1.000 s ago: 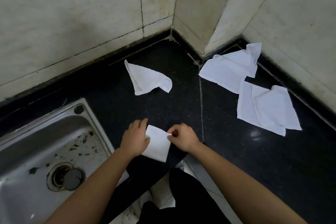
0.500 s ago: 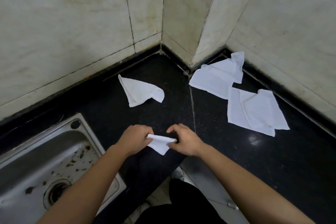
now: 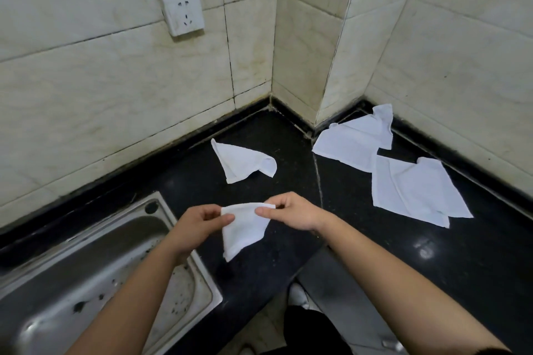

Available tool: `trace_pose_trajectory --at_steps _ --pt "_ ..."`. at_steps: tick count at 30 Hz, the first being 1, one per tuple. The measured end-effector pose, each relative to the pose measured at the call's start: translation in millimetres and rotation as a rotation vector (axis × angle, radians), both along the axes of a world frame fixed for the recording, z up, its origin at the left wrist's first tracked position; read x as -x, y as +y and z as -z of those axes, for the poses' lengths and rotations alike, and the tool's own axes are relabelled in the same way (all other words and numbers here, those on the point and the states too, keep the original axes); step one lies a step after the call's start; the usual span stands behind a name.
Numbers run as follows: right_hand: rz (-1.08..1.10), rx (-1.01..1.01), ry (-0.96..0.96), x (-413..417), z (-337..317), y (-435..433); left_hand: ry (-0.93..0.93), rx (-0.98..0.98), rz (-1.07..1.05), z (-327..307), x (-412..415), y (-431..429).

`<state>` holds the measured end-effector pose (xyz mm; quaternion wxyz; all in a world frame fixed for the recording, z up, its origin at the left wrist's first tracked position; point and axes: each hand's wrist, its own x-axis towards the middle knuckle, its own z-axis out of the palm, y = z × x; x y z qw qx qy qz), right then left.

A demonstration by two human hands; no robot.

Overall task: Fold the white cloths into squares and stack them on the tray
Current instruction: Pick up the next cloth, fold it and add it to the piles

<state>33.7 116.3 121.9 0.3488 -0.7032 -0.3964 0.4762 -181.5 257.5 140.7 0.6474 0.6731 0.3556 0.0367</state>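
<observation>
The left hand (image 3: 199, 223) and right hand (image 3: 294, 212) are each pinching an upper corner of a small white cloth (image 3: 245, 229), which is hanging between them over the black table (image 3: 461, 268), not yet square. Just beyond the hands a crumpled cloth (image 3: 245, 164) is lying loose. Off to the right hand's side a flat cloth (image 3: 412, 190) is touching a far cloth (image 3: 352, 138). No tray is showing, so most of the work seems left.
</observation>
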Motion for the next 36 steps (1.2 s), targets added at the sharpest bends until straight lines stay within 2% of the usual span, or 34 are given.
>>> trace_pose_trajectory --at_steps 3,6,10,13,18,25,30,36 --pt "0.128 0.001 0.246 10 -13 -8 -0.122 0.305 -0.135 -8 8 -8" --pt "0.217 -0.037 0.377 27 -20 -20 -0.144 0.404 -0.202 -8 7 -17" --pt "0.341 -0.022 0.448 52 -15 -54 -0.107 0.479 -0.238 9 1 -43" --pt "0.391 0.031 0.407 65 0 -96 -0.073 0.548 -0.183 20 -3 -71" --pt "0.514 0.020 0.351 74 9 -163 -0.057 0.517 0.077 24 -10 -113" --pt "0.655 -0.066 0.335 78 -9 -253 -0.061 0.210 0.290 5 -29 -179" --pt "0.805 -0.156 0.308 102 -28 -343 -0.095 0.167 0.462 -17 -38 -254" --pt "1.031 -0.231 0.227 166 -54 -493 -0.127 0.146 0.677 -42 -28 -393"
